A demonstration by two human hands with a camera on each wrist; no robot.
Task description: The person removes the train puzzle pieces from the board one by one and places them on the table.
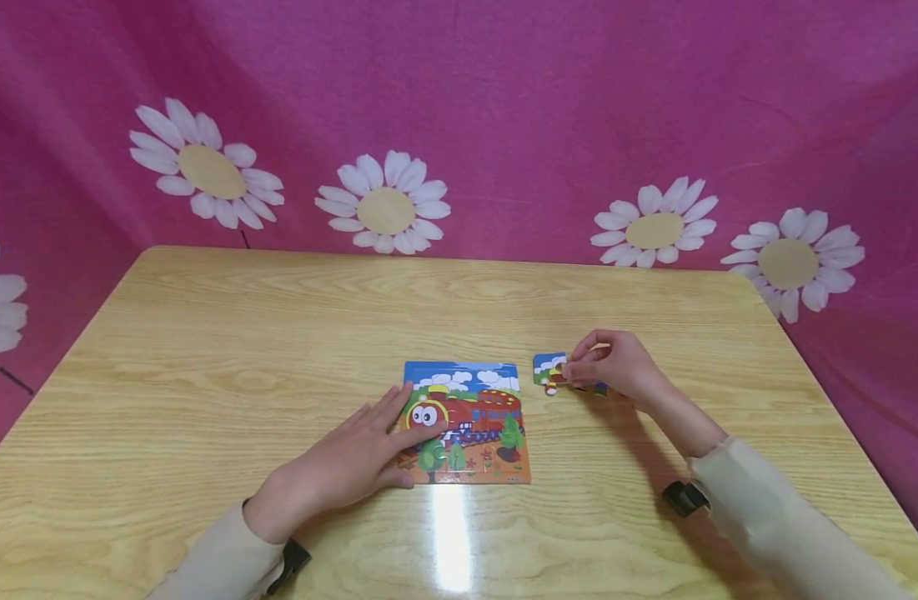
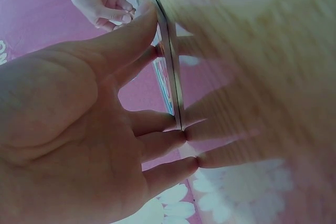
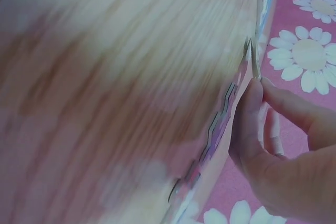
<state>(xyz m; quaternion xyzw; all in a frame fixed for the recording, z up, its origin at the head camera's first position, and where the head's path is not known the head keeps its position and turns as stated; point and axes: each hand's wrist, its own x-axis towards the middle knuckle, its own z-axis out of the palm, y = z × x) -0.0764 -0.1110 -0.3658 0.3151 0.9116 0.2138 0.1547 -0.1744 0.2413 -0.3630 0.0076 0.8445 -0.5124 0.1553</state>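
Note:
A square jigsaw puzzle (image 1: 496, 454) with a red cartoon train lies flat on the table. Spread over its left side, my left hand (image 1: 346, 458) touches it with fairly straight fingers, the thumb lying across the picture. In the left wrist view, the fingertips of that hand (image 2: 89, 108) meet the tabletop by the puzzle's thin edge. To the right of the puzzle, my right hand (image 1: 616, 367) pinches a jigsaw piece (image 3: 255, 59), tilted up from the table, between thumb and finger. More jigsaw pieces (image 3: 212, 132) lie under and beside this hand, partly hidden in the head view.
The wooden table (image 1: 278, 333) has a light grain and a bright reflection near the puzzle's front edge. Behind it hangs a pink cloth (image 1: 504, 125) with white daisies, also covering both sides. Dark straps (image 1: 685, 498) sit at the wrists.

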